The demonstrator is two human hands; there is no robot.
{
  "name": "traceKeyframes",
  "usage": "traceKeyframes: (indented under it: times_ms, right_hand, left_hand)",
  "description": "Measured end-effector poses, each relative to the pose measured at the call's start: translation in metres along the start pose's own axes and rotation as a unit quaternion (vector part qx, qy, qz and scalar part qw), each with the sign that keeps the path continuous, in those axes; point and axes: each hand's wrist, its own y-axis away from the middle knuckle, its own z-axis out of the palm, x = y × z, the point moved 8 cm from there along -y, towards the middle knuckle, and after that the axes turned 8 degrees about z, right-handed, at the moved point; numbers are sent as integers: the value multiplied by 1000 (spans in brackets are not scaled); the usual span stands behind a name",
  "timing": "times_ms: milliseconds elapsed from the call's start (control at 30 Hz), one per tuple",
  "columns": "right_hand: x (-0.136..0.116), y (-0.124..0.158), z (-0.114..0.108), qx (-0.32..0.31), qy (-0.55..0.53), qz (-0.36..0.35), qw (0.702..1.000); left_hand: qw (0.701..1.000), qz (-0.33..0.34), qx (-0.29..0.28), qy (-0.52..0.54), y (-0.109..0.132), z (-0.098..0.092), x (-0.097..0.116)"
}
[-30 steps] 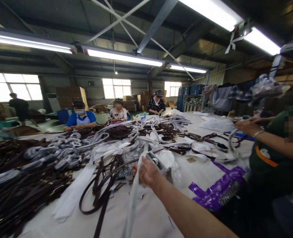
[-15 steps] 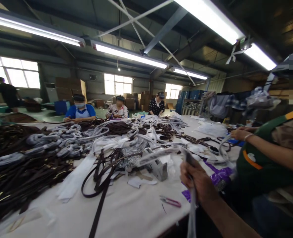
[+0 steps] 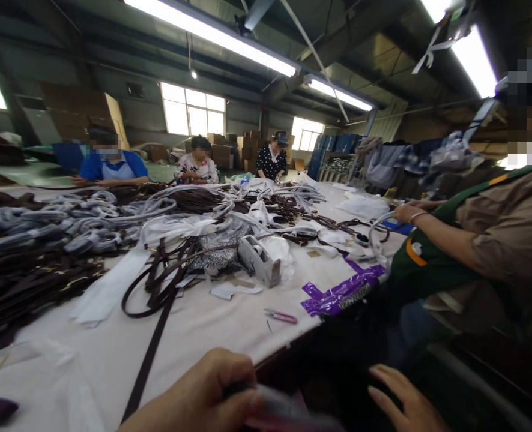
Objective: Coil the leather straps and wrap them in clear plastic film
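At the bottom centre, my left hand [image 3: 203, 396] is closed around a strap in clear plastic wrap [image 3: 284, 408], blurred and partly cut off by the lower edge. My right hand [image 3: 405, 399] is to the right of it, below the table's edge, with fingers apart and nothing visible in them. A pink-handled thread snipper [image 3: 281, 316] lies on the white tabletop [image 3: 234, 330]. Behind it stands a grey tape dispenser [image 3: 259, 261]. A dark brown strap [image 3: 153, 348] runs down the table from a loose coil.
Dark straps [image 3: 36, 282] and plastic-wrapped coils [image 3: 90, 225] are heaped at the left. Purple tape [image 3: 338, 294] covers the table's right edge. A person in a green apron [image 3: 428, 240] works close at the right. Three people sit or stand across the table.
The view has tilted down and shifted. My right hand, earlier raised with the wrapped strap, is now low and open. My left hand has come into view, holding the wrapped strap.
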Motion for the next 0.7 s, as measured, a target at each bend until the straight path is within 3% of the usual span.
traceKeyframes:
  times_ms: [33,100,167,200,233,300,400,500,600,700]
  right_hand:
    - [-26,15,40,-113,-13,-19,993]
    - [-85,57,108,-305,-67,-80,947]
    - [-134,102,159,-465,-94,-145,868]
    - [-145,114,176,-510,-111,-127,844]
    - [-150,119,188,-528,-118,-107,834]
    - [-148,112,198,-517,-108,-86,845]
    - [-134,87,195,-482,-77,-106,866]
    - [-116,71,190,-469,-53,-118,874]
    - [-104,67,185,-456,-33,-122,881]
    - [-101,72,183,-459,-15,-128,879]
  left_hand:
    - [1000,7,-18,-14,-6,12,7]
    - [998,33,-45,-28,-12,32,20]
    - [997,56,-37,-26,-13,38,24]
    - [998,61,-25,-20,-11,35,21]
    - [998,58,-16,-9,-6,29,15]
    - [999,21,-20,39,9,18,-8]
    - [986,-66,-54,147,45,12,-52]
    - [966,-133,-23,222,73,10,-84]
    - [954,-165,47,245,80,7,-94]
    - [958,-163,58,230,71,8,-87]
